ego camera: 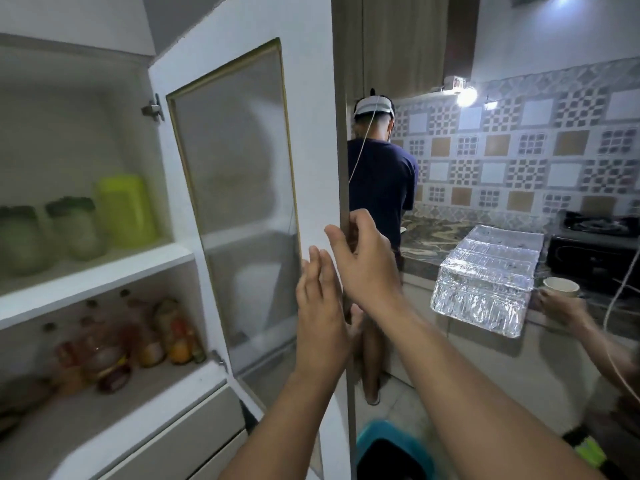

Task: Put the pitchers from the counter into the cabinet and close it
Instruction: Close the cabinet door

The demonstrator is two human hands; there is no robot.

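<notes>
The white cabinet door (249, 140) with a frosted glass pane stands open in front of me. My right hand (363, 258) grips its outer edge, fingers wrapped around it. My left hand (320, 306) lies flat against the door's face just below, fingers together and straight. Inside the cabinet, on the upper shelf (104, 268), stand a lime-green pitcher (126, 209) and two pale jars with dark lids (78, 228). Several bottles and jars (114, 344) crowd the lower shelf.
A person in a dark shirt (381, 188) stands with their back to me at the marble counter (429, 233). A foil-covered box (491, 275) overhangs the counter edge. Another person's hand (561, 306) holds a cup (561, 287) at right. A blue bin (391, 452) sits on the floor.
</notes>
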